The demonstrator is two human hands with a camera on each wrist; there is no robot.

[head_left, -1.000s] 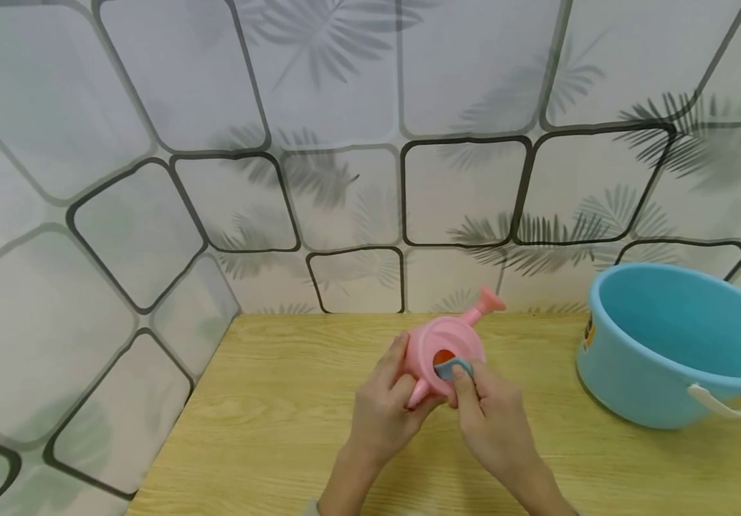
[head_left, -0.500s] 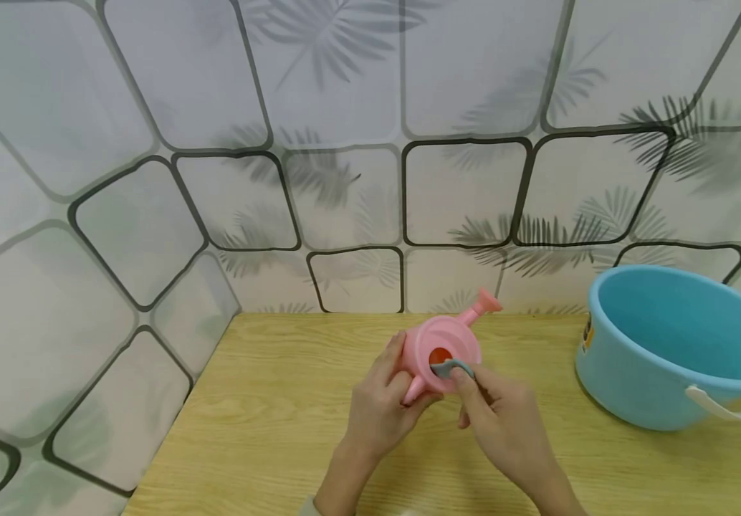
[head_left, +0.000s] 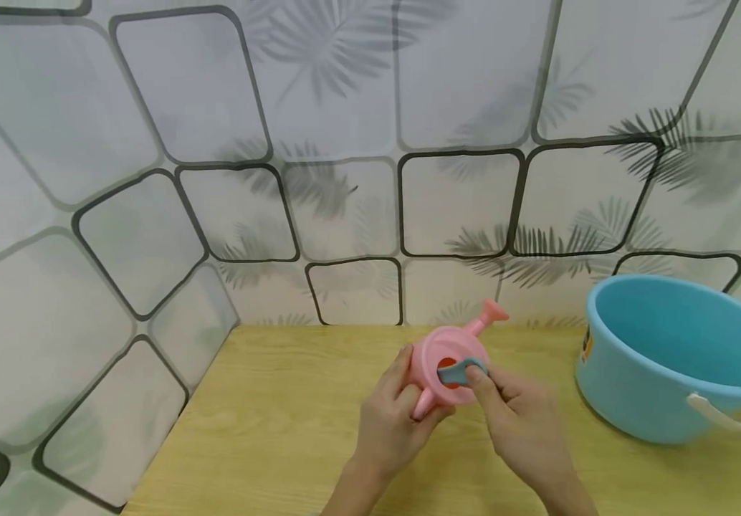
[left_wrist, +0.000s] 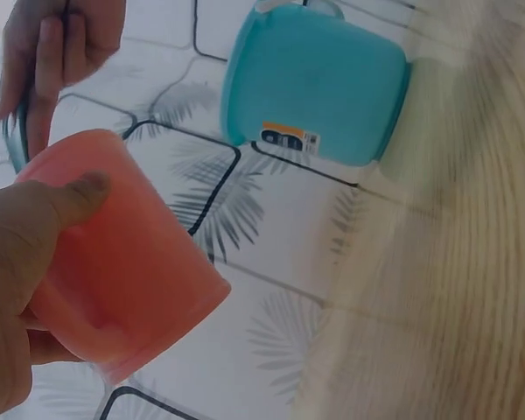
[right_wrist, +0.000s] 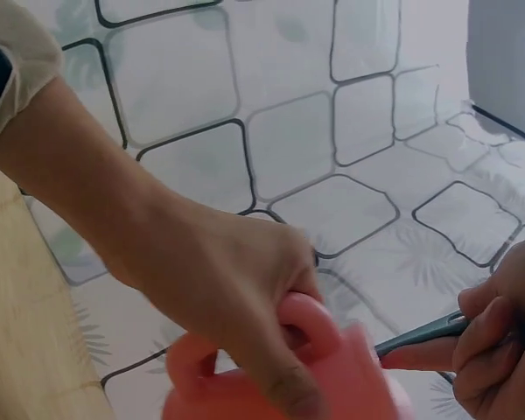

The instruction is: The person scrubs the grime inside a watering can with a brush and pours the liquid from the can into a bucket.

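Note:
My left hand [head_left: 386,426] grips a pink watering can [head_left: 431,355] by its handle and side, thumb spread on the body in the left wrist view. The can is tipped so its round opening faces me, its spout pointing up and right, and orange-red shows inside. A small flat blue-grey tool [head_left: 454,373] reaches across that opening, its inner end at the hole. My right hand [head_left: 522,419] pinches the outer end between thumb and fingers. In the right wrist view the tool [right_wrist: 429,332] narrows toward the can's rim; I cannot tell its kind.
A large light-blue bucket [head_left: 628,387] with a white handle [head_left: 725,414] stands on the wooden table [head_left: 267,430] at right. Behind and at left rise walls covered in stone-and-leaf pattern [head_left: 345,208].
My right hand has shifted slightly right and turned the tool, so more of its flat face shows across the opening. The left hand keeps its grip. The head view has tilted a little.

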